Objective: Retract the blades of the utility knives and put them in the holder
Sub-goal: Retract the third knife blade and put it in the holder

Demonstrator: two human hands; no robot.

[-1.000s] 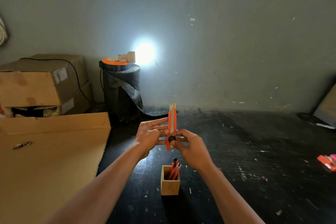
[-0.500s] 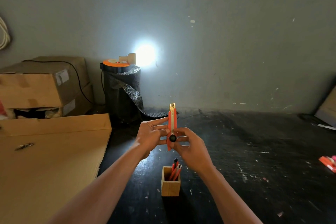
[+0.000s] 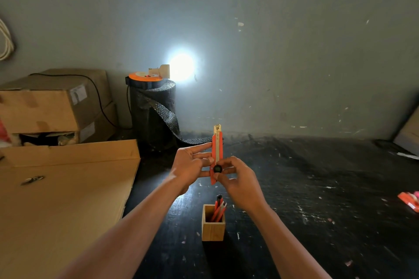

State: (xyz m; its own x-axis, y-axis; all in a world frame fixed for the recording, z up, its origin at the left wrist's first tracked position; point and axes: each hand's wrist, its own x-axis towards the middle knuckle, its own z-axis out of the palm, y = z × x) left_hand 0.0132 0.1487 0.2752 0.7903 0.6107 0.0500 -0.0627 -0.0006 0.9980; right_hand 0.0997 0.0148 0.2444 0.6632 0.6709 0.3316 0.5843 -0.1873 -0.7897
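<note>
Nothing readable showing anywhere. White labels (image 3: 78, 94) sitting on the stacked cardboard boxes (image 3: 53, 106) at the worktop's far left corner, print too small and blurred for making out any word or number. Orange utility knife (image 3: 217, 154) bearing no legible brand or marking. Wooden holder (image 3: 213, 226) near the worktop's front edge showing plain faces, no writing.

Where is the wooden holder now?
In the head view, the wooden holder stands on the dark table, low in the middle, below the hands and right of the flat cardboard sheet.
</note>
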